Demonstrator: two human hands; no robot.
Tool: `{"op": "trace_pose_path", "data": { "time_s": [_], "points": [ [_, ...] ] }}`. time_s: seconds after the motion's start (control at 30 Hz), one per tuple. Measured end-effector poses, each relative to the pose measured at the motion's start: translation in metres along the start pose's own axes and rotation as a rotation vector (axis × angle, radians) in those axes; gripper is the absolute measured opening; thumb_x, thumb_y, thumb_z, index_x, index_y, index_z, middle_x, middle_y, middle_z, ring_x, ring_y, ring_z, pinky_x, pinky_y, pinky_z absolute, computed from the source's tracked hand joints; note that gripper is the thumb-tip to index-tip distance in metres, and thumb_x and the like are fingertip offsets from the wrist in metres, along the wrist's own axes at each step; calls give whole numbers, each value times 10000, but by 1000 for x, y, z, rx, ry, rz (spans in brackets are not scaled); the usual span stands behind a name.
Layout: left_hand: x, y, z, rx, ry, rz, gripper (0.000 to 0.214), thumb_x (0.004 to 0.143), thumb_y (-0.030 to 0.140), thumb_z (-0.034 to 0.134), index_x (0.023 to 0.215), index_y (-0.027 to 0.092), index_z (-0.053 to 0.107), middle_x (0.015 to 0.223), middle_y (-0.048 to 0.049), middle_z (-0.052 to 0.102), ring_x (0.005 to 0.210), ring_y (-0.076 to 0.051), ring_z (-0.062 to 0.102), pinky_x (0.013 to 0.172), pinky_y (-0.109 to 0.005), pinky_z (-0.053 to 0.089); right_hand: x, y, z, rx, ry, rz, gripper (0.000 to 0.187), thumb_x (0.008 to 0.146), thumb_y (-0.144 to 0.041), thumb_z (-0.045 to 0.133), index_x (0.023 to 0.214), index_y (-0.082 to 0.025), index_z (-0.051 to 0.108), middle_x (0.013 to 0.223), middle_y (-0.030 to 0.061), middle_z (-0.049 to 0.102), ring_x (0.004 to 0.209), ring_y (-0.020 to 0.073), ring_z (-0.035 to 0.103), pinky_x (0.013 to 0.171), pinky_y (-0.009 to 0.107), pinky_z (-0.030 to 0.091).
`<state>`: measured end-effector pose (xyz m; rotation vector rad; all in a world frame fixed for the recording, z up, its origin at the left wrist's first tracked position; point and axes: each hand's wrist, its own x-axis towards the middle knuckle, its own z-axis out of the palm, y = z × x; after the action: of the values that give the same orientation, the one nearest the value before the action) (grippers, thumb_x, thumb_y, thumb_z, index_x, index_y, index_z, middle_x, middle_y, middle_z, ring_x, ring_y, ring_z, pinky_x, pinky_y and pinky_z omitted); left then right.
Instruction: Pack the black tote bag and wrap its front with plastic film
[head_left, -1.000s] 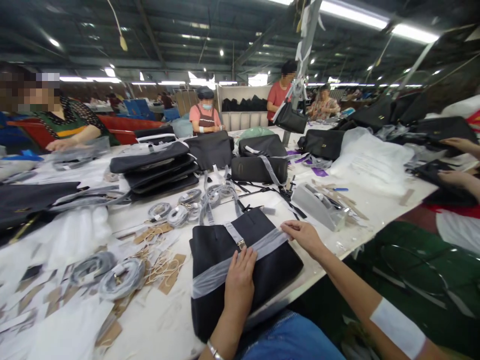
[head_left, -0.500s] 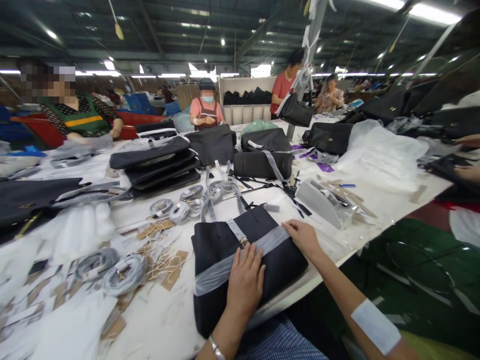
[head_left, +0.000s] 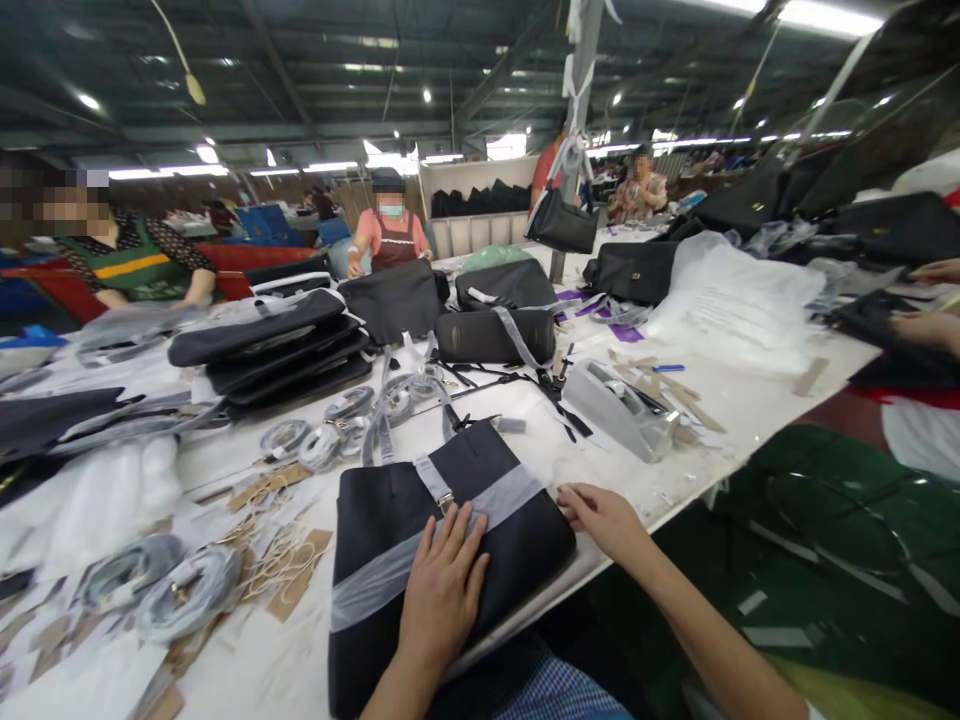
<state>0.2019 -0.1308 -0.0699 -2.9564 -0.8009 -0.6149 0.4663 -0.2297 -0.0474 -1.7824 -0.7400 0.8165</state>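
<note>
A black handbag (head_left: pixel 517 560) lies flat on the table in front of me, a wrapped handle at its far side. Across its front runs a translucent wrapping strip (head_left: pixel 375 580). A shorter wrapped strap with a metal buckle (head_left: pixel 445 500) comes down to meet it. My left hand (head_left: pixel 442 585) rests on the bag with fingers stretched out, just below the buckle. Beside the bag's right edge, close to the strip's end, is my right hand (head_left: pixel 600 515). Its thumb and fingers are pinched together; what they hold, if anything, cannot be made out.
A tape dispenser (head_left: pixel 619 410) stands beyond my right hand. Coiled wrapped straps (head_left: pixel 191 590) and cardboard tags with strings (head_left: pixel 300 570) lie to the left. Stacked black bags (head_left: pixel 277 350) stand farther back. Co-workers sit across the table; another person's hands (head_left: pixel 926 325) show at right.
The view has turned right, so things sit farther left. My right hand has come away from the strip's end to just off the bag's edge. My left hand still lies on the bag.
</note>
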Motion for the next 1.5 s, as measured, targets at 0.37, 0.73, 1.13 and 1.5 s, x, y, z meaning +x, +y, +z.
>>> {"op": "trace_pose_path", "data": {
  "time_s": [0.37, 0.73, 1.13, 1.5],
  "points": [
    [-4, -6, 7, 107, 2, 58, 534, 984, 256, 469, 1501, 254, 339, 1549, -35, 358, 1419, -277, 359, 1080, -542, 451, 34, -16, 28, 375, -9, 110, 370, 792, -546, 692, 860, -184, 718, 708, 29, 701, 605, 150, 651, 521, 224, 530],
    [-2, -3, 4, 132, 31, 58, 532, 978, 243, 468, 1496, 262, 350, 1552, -31, 352, 1404, -277, 385, 1067, -529, 465, 58, -16, 16, 567, 87, 44, 278, 642, -383, 816, 818, -176, 755, 847, 66, 757, 821, 212, 705, 738, 281, 579],
    [2, 3, -5, 87, -15, 19, 497, 981, 245, 456, 1475, 248, 397, 1534, -30, 391, 1397, -285, 394, 1101, -544, 419, 25, -30, 31, 624, 117, -92, 480, 687, -440, 845, 1039, -201, 623, 1094, 81, 730, 1077, 251, 663, 927, 342, 550],
    [6, 13, -9, -51, -53, -13, 564, 973, 363, 485, 1489, 173, 361, 1552, -102, 359, 1423, -306, 342, 1146, -555, 338, 30, -17, 48, 309, 167, -152, 499, 649, -310, 834, 1092, -208, 627, 1105, 88, 731, 1032, 301, 683, 1005, 475, 499]
  ]
}}
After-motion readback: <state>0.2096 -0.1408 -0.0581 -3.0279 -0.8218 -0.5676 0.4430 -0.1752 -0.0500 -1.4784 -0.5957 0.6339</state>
